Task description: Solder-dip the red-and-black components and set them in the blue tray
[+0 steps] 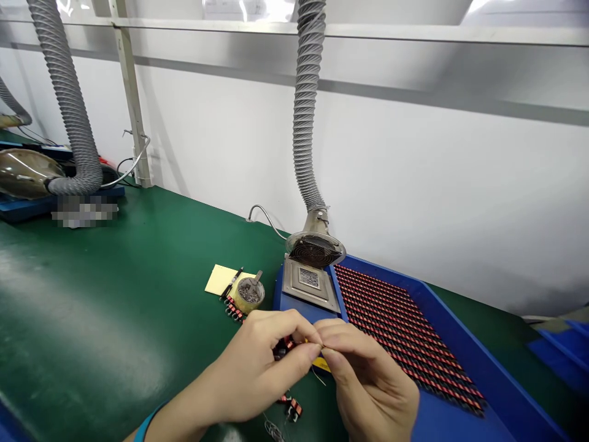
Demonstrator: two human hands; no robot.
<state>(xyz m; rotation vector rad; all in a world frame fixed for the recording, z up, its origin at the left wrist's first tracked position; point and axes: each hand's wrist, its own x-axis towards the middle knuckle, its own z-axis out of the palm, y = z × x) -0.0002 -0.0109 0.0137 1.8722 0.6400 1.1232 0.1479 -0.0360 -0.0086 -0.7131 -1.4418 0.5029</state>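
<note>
My left hand (262,368) and my right hand (368,380) meet low in the middle of the view, fingertips pinched together. Between them sits a small red and black wound component (283,347) with thin wire leads, held by the left fingers while the right fingertips pinch at its end. A thin wire (318,376) hangs below the pinch. More of the same small parts (291,405) lie on the green mat under my hands. Just behind stands a blue solder pot (309,283) with a square metal top.
A blue tray (464,344) with rows of red and black parts lies to the right. A grey fume hose (307,123) ends in a round hood (315,250) over the pot. A small tin (249,293), yellow notepad (219,279) and several loose parts (234,310) sit left of it.
</note>
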